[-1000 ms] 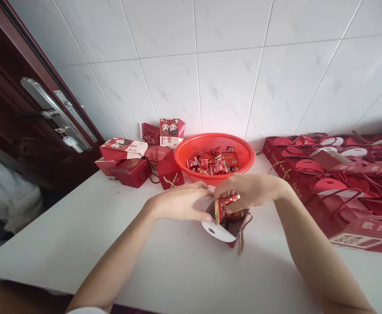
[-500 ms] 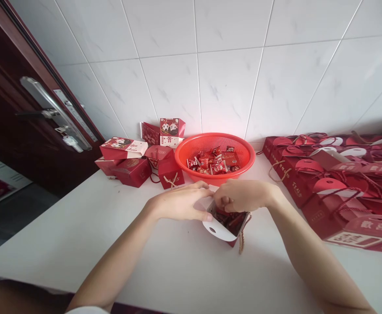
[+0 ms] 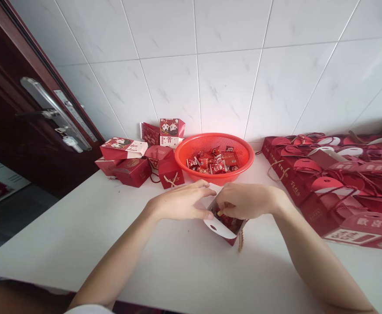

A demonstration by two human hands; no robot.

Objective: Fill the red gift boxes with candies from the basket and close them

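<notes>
A small red gift box (image 3: 225,226) with a white flap and a rope handle stands open on the white table (image 3: 184,266), with red wrapped candies inside. My left hand (image 3: 180,203) rests against the box's left side, thumb on the flap, holding it open. My right hand (image 3: 243,200) is curled over the box mouth with its fingertips down among the candies. Behind them sits a red plastic basket (image 3: 243,152) holding several red wrapped candies (image 3: 212,162).
Several red gift boxes (image 3: 132,159), some folded and some flat, lie at the back left by the tiled wall. Rows of closed red boxes with handles (image 3: 338,179) fill the right side. A dark wooden door with a metal handle (image 3: 46,113) stands at left.
One second ago my right hand held a red candy packet above the box. It has pushed the packet down inside, and the fingers now press into the box. My left hand stayed put.
</notes>
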